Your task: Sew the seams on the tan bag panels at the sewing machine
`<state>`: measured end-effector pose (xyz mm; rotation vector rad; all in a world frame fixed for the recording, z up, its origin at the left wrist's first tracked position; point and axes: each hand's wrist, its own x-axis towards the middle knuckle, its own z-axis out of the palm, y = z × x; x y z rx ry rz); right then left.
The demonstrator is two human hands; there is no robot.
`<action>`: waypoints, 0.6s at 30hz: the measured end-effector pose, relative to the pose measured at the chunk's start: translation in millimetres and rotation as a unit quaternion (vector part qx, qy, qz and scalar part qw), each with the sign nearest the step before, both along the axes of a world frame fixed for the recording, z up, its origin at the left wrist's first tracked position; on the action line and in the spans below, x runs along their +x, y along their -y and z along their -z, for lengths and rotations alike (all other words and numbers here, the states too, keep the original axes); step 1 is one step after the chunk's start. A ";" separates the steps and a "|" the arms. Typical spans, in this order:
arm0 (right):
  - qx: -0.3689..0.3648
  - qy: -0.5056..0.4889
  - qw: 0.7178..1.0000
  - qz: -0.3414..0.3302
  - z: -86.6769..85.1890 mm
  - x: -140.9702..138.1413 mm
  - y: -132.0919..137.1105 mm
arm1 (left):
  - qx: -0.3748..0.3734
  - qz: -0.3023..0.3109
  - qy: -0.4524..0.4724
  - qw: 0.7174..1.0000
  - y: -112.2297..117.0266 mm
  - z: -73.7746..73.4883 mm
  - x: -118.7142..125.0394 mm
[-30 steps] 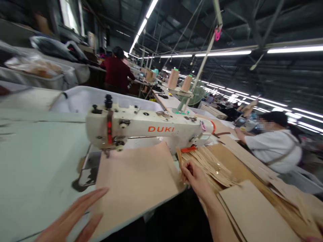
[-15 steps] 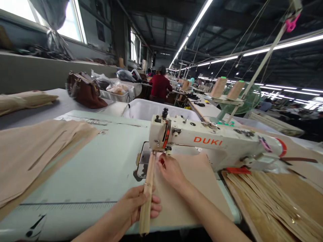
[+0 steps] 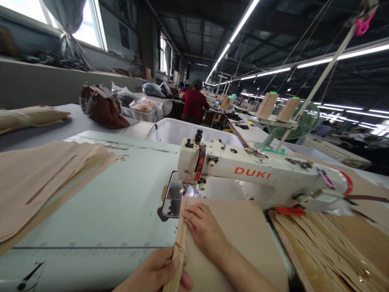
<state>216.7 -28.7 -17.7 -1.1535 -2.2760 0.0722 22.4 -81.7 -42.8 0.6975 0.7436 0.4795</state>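
Note:
A beige zipper (image 3: 181, 231) with a small metal pull lies along the left edge of a beige fabric panel (image 3: 243, 231). My left hand (image 3: 161, 267) grips the zipper's near end between thumb and fingers, just below the pull. Across the fabric, my right hand (image 3: 205, 231) lies palm down, its fingertips resting on the zipper near its far end. Beyond them stands a white sewing machine (image 3: 237, 162), its needle area and metal plate (image 3: 174, 198) just past the fabric's far edge.
Beige cut panels (image 3: 39, 174) lie on the left of the pale green table (image 3: 127, 194). To the right, a wooden board (image 3: 343, 231) bears several zippers (image 3: 328, 247). A white bin (image 3: 170, 129) stands behind the machine. A person in red (image 3: 194, 103) sits farther back.
The panel and zipper have come toward me, out from under the needle area. My right hand has drawn back and flattened from a curled pose; my left hand has moved lower.

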 end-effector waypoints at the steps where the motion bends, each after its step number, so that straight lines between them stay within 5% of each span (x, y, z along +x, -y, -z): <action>1: 0.001 -0.001 1.000 0.003 0.9 -0.4 -1.1 | -0.002 -0.001 -0.001 1.000 -3.3 1.0 1.6; 8: -0.008 0.004 1.000 0.025 0.2 -3.1 -1.8 | 0.027 -0.001 -0.016 1.000 -11.3 14.7 9.6; 11: -0.012 0.013 0.999 0.035 0.1 -3.3 -2.1 | 0.044 -0.006 -0.028 0.999 -7.2 11.8 12.4; 13: -0.002 0.015 1.000 0.028 3.0 -2.0 -2.0 | 0.127 0.023 -0.094 0.987 -7.1 3.0 6.8; 15: 0.019 0.017 0.999 0.023 10.1 0.7 -2.6 | 0.276 0.054 -0.256 0.925 -14.9 -12.4 -12.9; 18: 0.062 0.025 0.997 0.029 28.3 5.1 -9.4 | 0.409 -0.011 -0.499 0.764 -42.7 -46.3 -76.5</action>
